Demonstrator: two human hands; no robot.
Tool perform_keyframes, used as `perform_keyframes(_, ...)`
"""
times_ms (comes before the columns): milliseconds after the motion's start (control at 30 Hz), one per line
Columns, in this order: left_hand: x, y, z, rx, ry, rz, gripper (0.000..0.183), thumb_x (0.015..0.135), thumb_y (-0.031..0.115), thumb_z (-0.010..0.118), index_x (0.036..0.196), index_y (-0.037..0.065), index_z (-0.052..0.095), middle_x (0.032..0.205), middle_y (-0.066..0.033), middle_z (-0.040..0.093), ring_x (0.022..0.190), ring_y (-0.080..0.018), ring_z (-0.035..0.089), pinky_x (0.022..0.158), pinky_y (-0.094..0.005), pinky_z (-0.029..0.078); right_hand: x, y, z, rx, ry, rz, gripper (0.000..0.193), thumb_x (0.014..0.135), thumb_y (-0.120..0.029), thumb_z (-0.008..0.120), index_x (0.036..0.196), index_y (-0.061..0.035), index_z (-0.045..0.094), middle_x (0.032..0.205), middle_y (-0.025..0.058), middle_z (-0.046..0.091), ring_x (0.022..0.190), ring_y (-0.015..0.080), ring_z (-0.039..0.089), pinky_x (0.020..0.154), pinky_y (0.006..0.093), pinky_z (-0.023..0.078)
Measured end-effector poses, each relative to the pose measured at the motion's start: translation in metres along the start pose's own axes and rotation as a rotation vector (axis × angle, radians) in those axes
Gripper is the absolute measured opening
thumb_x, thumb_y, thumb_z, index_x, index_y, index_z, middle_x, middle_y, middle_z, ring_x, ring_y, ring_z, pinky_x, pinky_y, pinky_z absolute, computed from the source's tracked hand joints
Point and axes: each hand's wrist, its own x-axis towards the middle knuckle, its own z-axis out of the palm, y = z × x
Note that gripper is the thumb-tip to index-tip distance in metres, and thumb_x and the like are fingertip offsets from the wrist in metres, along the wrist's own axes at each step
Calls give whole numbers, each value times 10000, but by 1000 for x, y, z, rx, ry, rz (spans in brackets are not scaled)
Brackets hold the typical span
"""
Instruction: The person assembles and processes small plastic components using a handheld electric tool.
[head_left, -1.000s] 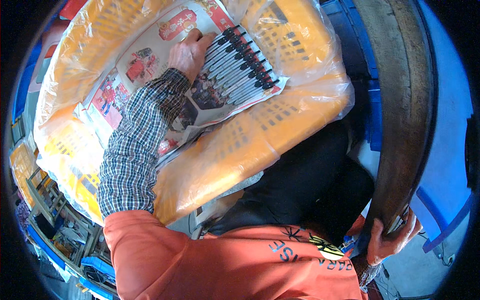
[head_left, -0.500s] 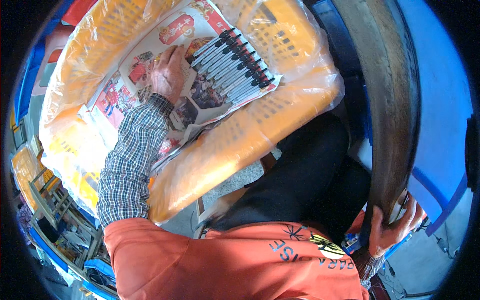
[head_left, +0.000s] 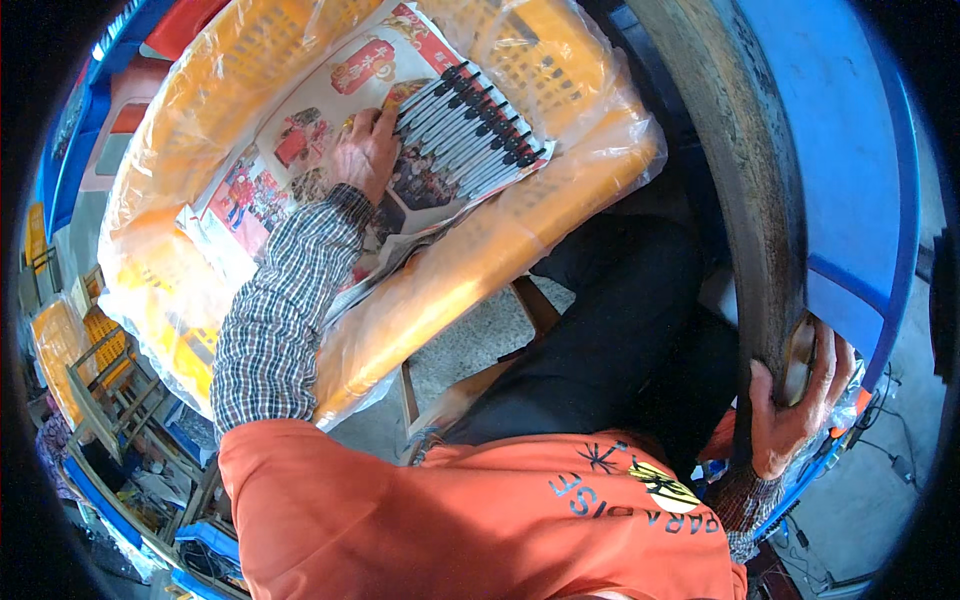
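My left hand (head_left: 365, 155) lies palm down in a yellow plastic basket (head_left: 425, 330) lined with clear film. Its fingers, slightly bent and apart, rest on a colourful printed paper sheet (head_left: 300, 150). The fingertips come up to the left end of a row of slim pale pen-like sticks (head_left: 465, 135) with black ends, laid side by side on that sheet. At the right, my right hand (head_left: 790, 410) is beside the near end of a long dark wooden edge (head_left: 750, 200). Thumb and fingers stand apart there around a pale area that I cannot make out.
A blue panel (head_left: 850, 130) lies beyond the wooden edge on the right. Dark-trousered legs (head_left: 600, 350) are between basket and wood. At the far left stand a wooden frame (head_left: 110, 400) and another yellow basket (head_left: 55, 345). Cables (head_left: 900, 465) trail on the floor at right.
My left hand has moved right across the sheet, closer to the row of sticks. My right hand stays near the end of the wooden edge. The whole view has shifted slightly.
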Motion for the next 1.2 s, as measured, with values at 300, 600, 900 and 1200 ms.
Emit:
perform_keyframes(300,7,-13,10,-56,-66,-55,379,758,41,510,1135,80,515,940,-147,550,875,-332,557,757,-420,454,-1,-1,1,-15,23,-20,652,633,-122,690,1240,-36,466,1248,182,428,1176,356,390,987,451,294)
perform_keyframes(600,8,-11,10,-149,-62,-61,430,730,17,514,1149,113,517,913,-150,559,834,-346,565,726,-426,468,-1,0,4,-43,62,-46,702,572,-137,744,1215,-46,476,1150,178,456,1075,357,444,909,439,363)
perform_keyframes(900,6,-6,14,-183,-8,-86,390,733,13,533,1111,113,529,882,-154,564,818,-355,567,704,-437,471,-6,5,5,-4,29,-3,641,631,-112,691,1229,-38,472,1236,185,427,1168,362,383,981,465,289)
perform_keyframes(1200,15,-11,-1,-137,35,-117,248,813,73,539,1059,90,570,894,-163,581,778,-332,597,660,-405,487,0,2,2,-13,39,-32,646,632,-123,686,1234,-34,470,1245,185,428,1176,351,389,988,449,293)
